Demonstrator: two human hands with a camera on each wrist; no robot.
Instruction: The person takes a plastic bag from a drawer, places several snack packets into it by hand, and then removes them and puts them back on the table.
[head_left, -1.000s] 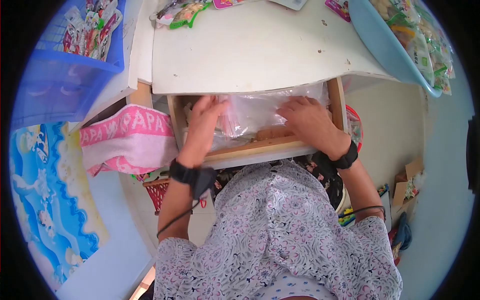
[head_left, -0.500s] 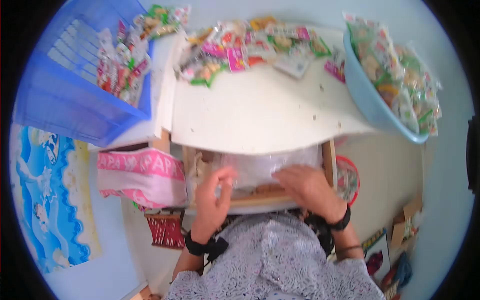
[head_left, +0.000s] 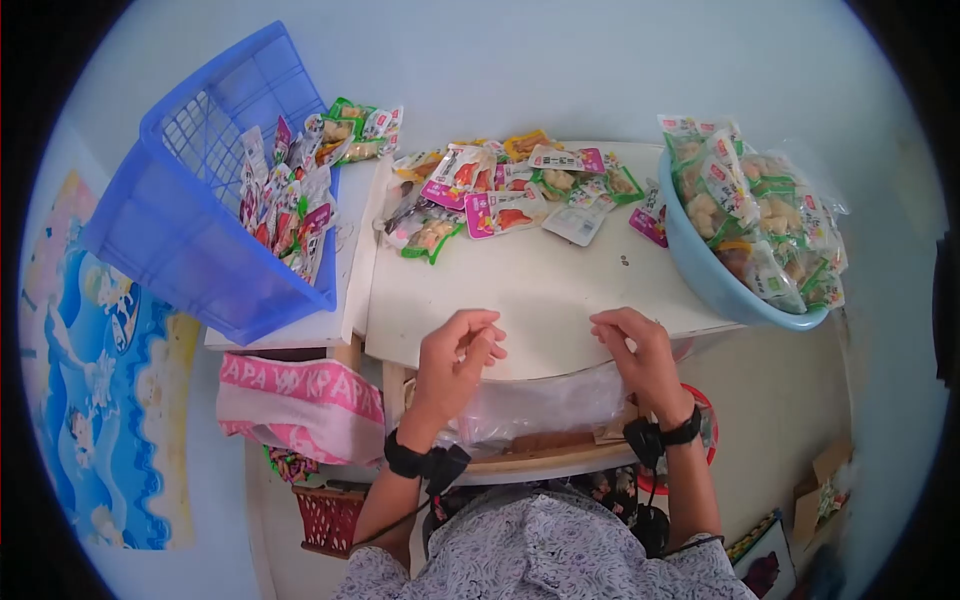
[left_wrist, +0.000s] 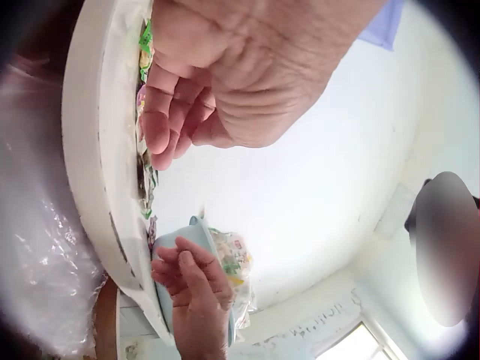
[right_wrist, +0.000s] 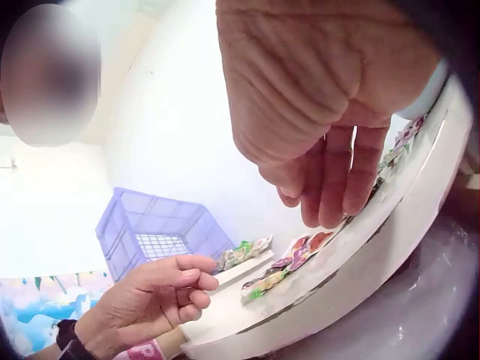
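My left hand hovers above the front edge of the white tabletop, its fingers loosely curled around nothing. Level with it on the other side, my right hand hangs with bent fingers, likewise holding nothing; the right wrist view shows its fingertips free. Below both hands, an open wooden drawer contains crumpled clear plastic bags. Farther back on the tabletop lies a heap of small snack packets in purple, green, yellow and white wrapping.
A tilted blue plastic crate with packets stands at the left. On the right, a light blue basin is piled with bagged snacks. A pink and white towel hangs left of the drawer. Below it sits a dark red basket.
Both hands have risen out of the drawer, off the plastic bags, to above the table edge. The head view has tilted up, bringing the packets, crate and basin fully into sight.
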